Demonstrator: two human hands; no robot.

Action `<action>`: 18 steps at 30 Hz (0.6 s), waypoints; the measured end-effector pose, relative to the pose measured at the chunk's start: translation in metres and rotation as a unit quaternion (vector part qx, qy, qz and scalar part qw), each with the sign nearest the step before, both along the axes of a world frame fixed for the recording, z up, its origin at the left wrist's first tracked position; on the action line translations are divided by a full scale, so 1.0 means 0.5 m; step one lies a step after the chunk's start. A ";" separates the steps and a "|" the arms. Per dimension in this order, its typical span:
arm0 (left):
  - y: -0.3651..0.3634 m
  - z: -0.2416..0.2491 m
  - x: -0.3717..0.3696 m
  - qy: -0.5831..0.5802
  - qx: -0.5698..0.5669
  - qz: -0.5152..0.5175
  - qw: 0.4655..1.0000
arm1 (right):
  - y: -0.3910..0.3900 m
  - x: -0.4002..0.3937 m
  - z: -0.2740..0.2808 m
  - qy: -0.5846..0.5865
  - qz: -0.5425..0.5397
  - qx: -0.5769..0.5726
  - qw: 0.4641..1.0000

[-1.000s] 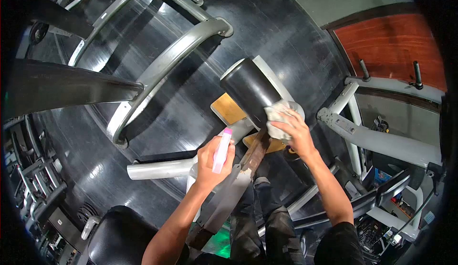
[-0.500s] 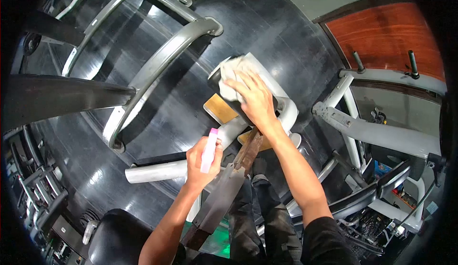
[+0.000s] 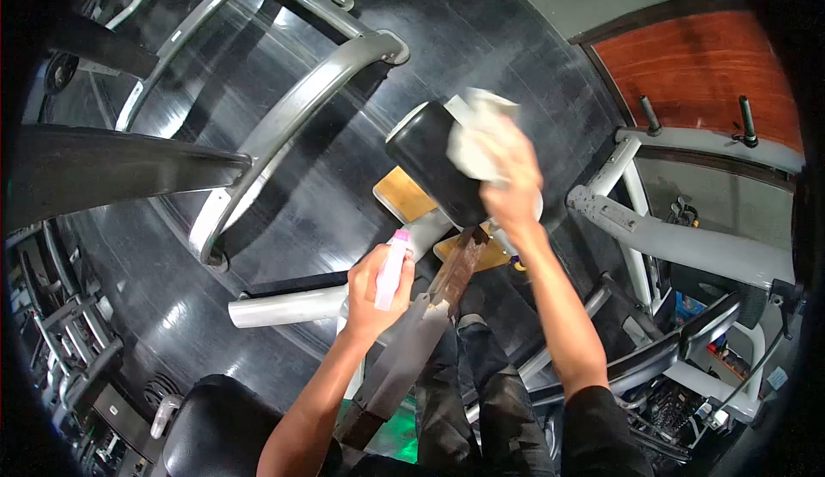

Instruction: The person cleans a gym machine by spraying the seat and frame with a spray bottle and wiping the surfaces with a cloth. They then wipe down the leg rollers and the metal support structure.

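Note:
My right hand point(image 3: 516, 192) grips a bunched white cloth point(image 3: 478, 143), both smeared by motion. The cloth is at the right edge of a black padded cushion point(image 3: 436, 161), partly covering the pale frame behind it. Closed around a white bottle with a pink top point(image 3: 392, 272), my left hand point(image 3: 368, 292) is below and left of the cushion; its fingers partly hide the bottle. Between my forearms runs a dark metal beam point(image 3: 404, 339) with a rusty upper section. Wooden-topped footplates point(image 3: 402, 193) flank the machine's grey post.
A curved grey tube frame point(image 3: 292, 107) stands at upper left on the black floor. Another grey machine frame point(image 3: 679, 241) with pegs is on the right. A black seat point(image 3: 215, 434) is at lower left. My legs point(image 3: 481, 391) stand beside the beam.
My right hand and the cloth have moved right across the cushion, uncovering its black top. My left hand, with the bottle, appears slightly farther right in view.

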State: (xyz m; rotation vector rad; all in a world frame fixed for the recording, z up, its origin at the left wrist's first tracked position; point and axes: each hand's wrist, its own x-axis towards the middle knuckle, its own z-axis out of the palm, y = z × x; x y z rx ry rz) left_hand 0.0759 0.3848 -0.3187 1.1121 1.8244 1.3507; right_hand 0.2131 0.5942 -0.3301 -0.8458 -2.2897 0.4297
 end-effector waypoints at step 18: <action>-0.001 0.013 -0.010 -0.052 -0.042 0.008 0.998 | -0.037 0.249 -0.053 -0.024 -0.150 -0.232 0.961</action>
